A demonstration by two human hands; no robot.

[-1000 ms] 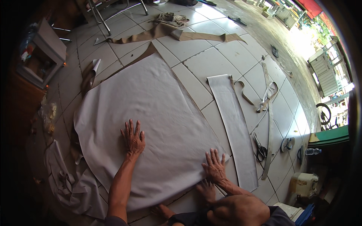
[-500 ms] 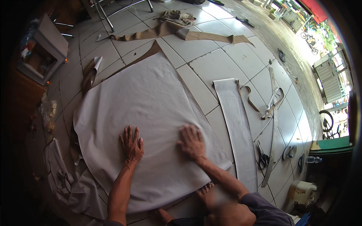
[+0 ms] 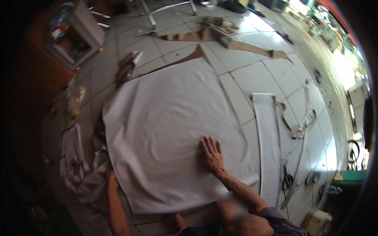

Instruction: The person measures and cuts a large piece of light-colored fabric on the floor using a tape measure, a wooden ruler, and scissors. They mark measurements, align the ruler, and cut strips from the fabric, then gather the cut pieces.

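A large pale grey sheet of fabric with a brown underside lies spread on the tiled floor in front of me, with soft wrinkles across its middle. My right hand rests flat on its right part, fingers stretched out. At the sheet's lower left edge is my left hand, touching where the sheet meets a bunched pile of the same pale fabric. Its fingers are mostly hidden and blurred, so I cannot see whether they grip anything.
Right of the sheet lie a long pale fabric strip, black-handled scissors, a long flat ruler and a roll of tape. Brown fabric offcuts lie beyond. A small cabinet stands far left; a plastic jerrycan stands near right.
My left hand has left the sheet's middle and moved left and down to its edge. My right hand stays flat on the fabric. The view has shifted, moving the scene rightward.
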